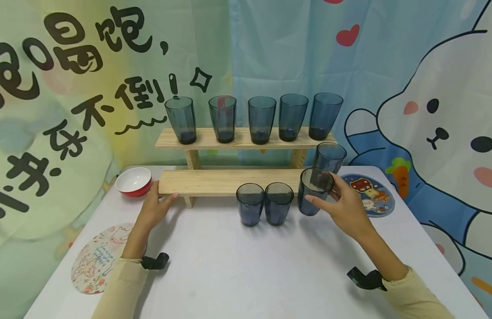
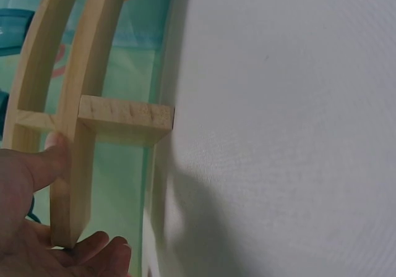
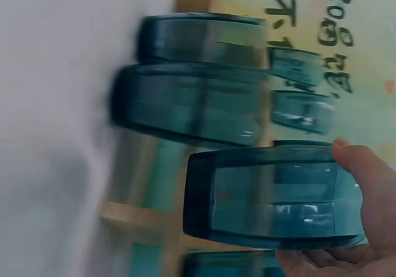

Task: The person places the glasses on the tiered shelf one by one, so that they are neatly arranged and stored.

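My right hand (image 1: 347, 210) holds a blue-tinted drinking glass (image 1: 311, 201) upright near its rim, at the right front of a two-tier wooden shelf stand (image 1: 202, 182). In the right wrist view, the thumb lies along one side of this glass (image 3: 266, 196) and the fingers along the other. My left hand (image 1: 155, 210) grips the left end of the lower board, thumb on its face and fingertips around the end (image 2: 74, 227). Two matching glasses (image 1: 250, 206) (image 1: 279, 204) stand side by side before the lower board. Another glass (image 1: 329, 156) stands at its right end, partly behind the held one.
Several matching glasses (image 1: 262, 119) stand in a row on the upper board (image 1: 240, 144). A red bowl with a white inside (image 1: 134, 180) sits left of the stand. Round patterned mats lie at left (image 1: 98, 261) and right (image 1: 369, 195) on the white table (image 1: 238, 274).
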A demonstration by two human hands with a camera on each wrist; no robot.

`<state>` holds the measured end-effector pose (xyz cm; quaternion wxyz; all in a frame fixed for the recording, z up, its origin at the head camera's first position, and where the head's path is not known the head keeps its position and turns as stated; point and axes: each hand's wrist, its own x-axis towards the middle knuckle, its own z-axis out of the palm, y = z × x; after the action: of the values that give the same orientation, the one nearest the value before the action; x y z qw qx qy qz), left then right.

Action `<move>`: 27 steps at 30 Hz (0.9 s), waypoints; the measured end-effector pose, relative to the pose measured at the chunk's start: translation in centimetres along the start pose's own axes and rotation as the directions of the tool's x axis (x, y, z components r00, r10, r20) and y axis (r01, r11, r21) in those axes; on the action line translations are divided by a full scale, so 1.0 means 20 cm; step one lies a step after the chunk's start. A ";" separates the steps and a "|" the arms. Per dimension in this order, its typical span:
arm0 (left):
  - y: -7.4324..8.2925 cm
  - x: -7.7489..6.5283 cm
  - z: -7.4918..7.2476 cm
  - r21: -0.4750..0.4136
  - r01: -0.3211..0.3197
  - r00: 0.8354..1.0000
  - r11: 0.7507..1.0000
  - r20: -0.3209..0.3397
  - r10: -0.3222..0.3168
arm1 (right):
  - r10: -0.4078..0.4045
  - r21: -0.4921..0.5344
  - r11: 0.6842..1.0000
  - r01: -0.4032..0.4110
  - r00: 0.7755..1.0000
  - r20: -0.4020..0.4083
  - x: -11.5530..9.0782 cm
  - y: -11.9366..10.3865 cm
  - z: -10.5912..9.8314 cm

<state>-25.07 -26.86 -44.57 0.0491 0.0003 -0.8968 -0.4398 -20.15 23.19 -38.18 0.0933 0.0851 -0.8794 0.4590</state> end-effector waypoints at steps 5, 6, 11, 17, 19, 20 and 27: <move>0.01 0.00 -0.01 -0.006 -0.003 1.000 1.000 -0.003 0.003 | -0.022 -0.006 1.000 0.022 0.999 -0.026 0.08 -0.09 -0.03; 0.00 0.00 -0.01 -0.006 -0.003 1.000 1.000 -0.004 0.003 | -0.028 0.000 1.000 0.028 0.999 -0.031 0.10 -0.10 -0.03; 0.01 0.00 0.00 -0.006 -0.002 1.000 1.000 -0.001 0.002 | -0.036 0.026 0.999 0.037 0.998 -0.042 0.20 -0.10 0.02; 0.00 0.00 0.00 -0.004 -0.005 1.000 1.000 -0.005 0.005 | -0.035 0.033 0.999 0.037 0.998 -0.049 0.32 -0.08 0.12; 0.00 0.00 0.00 0.000 -0.005 1.000 1.000 -0.005 0.005 | -0.029 0.030 0.999 0.031 0.998 -0.047 0.35 -0.08 0.14; 0.00 0.00 0.00 0.003 -0.002 1.000 1.000 -0.005 0.002 | -0.026 0.027 0.999 0.027 0.999 -0.046 0.36 -0.08 0.15; 0.00 0.00 0.00 0.000 0.003 1.000 1.000 -0.005 -0.003 | 0.004 0.026 1.000 -0.003 0.999 -0.051 0.42 -0.08 0.20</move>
<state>-24.99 -26.79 -44.58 0.0505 0.0028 -0.8966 -0.4400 -28.20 18.48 -37.22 0.1137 0.0729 -0.8710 0.4724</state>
